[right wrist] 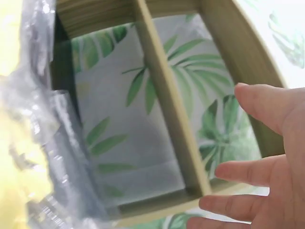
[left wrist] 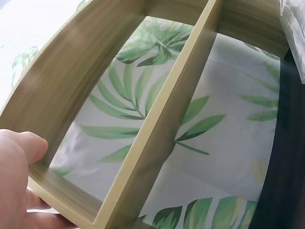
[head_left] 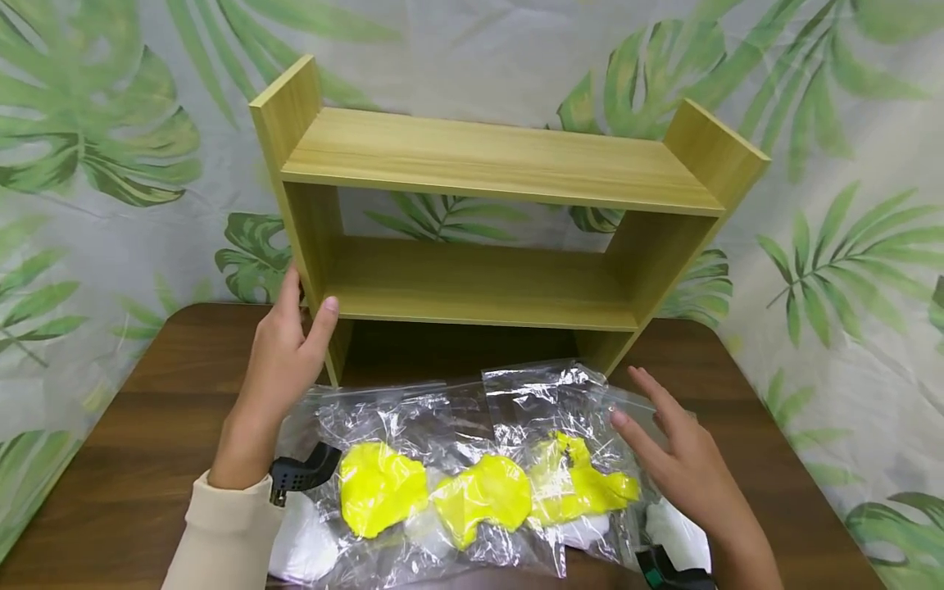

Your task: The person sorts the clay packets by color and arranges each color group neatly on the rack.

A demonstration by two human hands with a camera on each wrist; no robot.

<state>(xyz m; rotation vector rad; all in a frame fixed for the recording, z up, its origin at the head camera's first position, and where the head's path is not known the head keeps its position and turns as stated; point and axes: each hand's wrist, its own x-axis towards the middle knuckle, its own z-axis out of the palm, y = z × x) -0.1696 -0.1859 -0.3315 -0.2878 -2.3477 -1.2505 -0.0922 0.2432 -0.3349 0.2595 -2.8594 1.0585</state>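
Observation:
A light wooden shelf (head_left: 479, 283) with two boards stands toward the back of the table. My left hand (head_left: 283, 352) holds its left side panel, the thumb (left wrist: 33, 145) on the inner side and the fingers around the outside. My right hand (head_left: 689, 455) is spread with nothing in it, over the right end of some clear plastic bags (head_left: 398, 410) in front of the shelf. In the right wrist view its fingers (right wrist: 243, 171) point at the shelf's side, which they overlap. Flat yellow pieces (head_left: 379, 487) show through the bags.
White items (head_left: 302, 533) lie at both ends of the bags. The dark wooden table (head_left: 125, 459) reaches out on either side of the shelf. A leaf-patterned cloth (head_left: 472, 49) hangs close behind it.

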